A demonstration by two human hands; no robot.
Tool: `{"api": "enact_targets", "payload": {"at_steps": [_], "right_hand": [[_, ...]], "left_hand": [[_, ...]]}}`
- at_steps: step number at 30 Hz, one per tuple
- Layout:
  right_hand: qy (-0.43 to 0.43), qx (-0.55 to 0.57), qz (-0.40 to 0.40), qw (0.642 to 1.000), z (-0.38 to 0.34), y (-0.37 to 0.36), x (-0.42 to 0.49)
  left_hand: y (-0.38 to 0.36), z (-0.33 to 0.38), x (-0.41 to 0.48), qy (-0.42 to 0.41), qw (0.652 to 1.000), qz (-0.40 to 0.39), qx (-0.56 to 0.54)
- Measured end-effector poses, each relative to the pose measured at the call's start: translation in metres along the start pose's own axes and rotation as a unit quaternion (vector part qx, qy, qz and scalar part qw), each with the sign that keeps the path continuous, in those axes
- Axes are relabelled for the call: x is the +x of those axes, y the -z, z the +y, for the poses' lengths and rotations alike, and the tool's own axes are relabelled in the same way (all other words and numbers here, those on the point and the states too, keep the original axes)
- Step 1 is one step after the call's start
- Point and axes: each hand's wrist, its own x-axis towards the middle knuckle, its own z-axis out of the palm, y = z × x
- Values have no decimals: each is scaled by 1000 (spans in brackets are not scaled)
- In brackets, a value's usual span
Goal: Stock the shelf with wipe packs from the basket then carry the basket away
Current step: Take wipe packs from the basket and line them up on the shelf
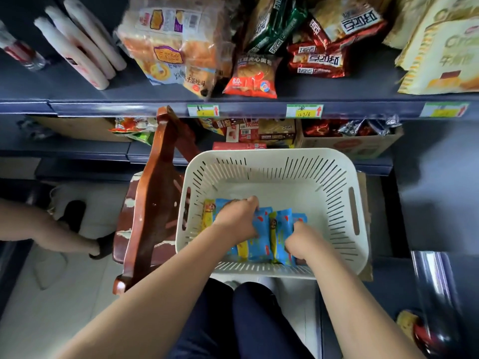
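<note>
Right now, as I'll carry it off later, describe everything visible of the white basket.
The basket is cream-white plastic, rectangular with rounded corners, slotted walls and a cut-out grip in each short side. It stands upright, apparently on a brown wooden chair. Blue-and-yellow wipe packs lie by its near wall; the left hand and right hand grip them inside.

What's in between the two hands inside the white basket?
Blue wipe packs with yellow edges fill the gap between the left hand and the right hand, inside the basket. The head view shows it.
</note>
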Motion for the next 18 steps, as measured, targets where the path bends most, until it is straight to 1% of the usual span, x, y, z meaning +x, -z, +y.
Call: {"api": "enact_targets", "payload": {"at_steps": [1,3,6,7,9,11,12,14,15,18], "right_hand": [[12,4,6,1000,3,1,-3],[49,14,46,998,7,9,-14],[88,112,132,981,15,27,-50],[100,147,149,973,15,34,-64],[120,251,135,951,10,53,-97],[151,364,111,912,1,74,-129],[170,394,113,896,-4,84,-143],[194,420,137,876,-13,100,-168],[204,426,153,868,-18,106,-179],[240,443,192,842,-28,115,-214]], "left_hand": [[3,-1,-2,1,1000,4,-24],[14,-5,-8,5,996,19,-86],[39,-6,-24,30,980,76,-182],[50,-7,-31,51,969,99,-221],[79,-4,-46,86,939,125,-309],[107,-1,-59,98,904,125,-397],[121,1,-67,95,886,126,-436],[147,7,-79,81,851,130,-502],[158,9,-84,70,839,130,-523],[189,17,-99,34,818,118,-562]]}}
